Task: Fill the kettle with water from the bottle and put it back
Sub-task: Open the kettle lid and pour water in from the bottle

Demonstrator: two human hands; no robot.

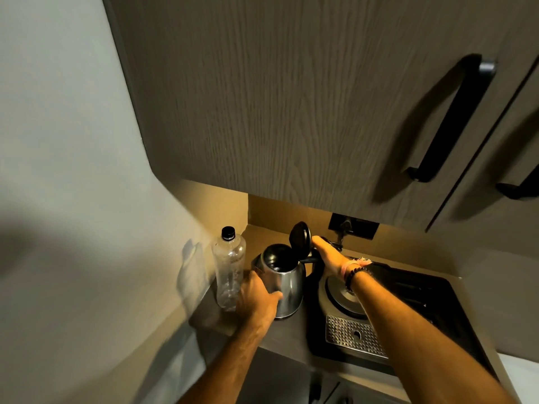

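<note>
A steel kettle (287, 282) stands on the counter with its black lid (299, 237) flipped up and its mouth showing. My left hand (256, 298) is pressed around the kettle's front side. My right hand (328, 255) grips the black handle behind the lid. A clear plastic bottle (229, 266) with a black cap stands upright just left of the kettle, against the wall. It looks almost empty. The round kettle base (339, 294) sits on the black tray to the right, partly hidden by my right forearm.
A black tray (437, 316) with a perforated metal drip grid (350, 333) fills the right of the counter. A wall socket (353, 225) with a plug is behind the kettle. An overhead cupboard (291, 97) with black handles hangs low. A wall bounds the left.
</note>
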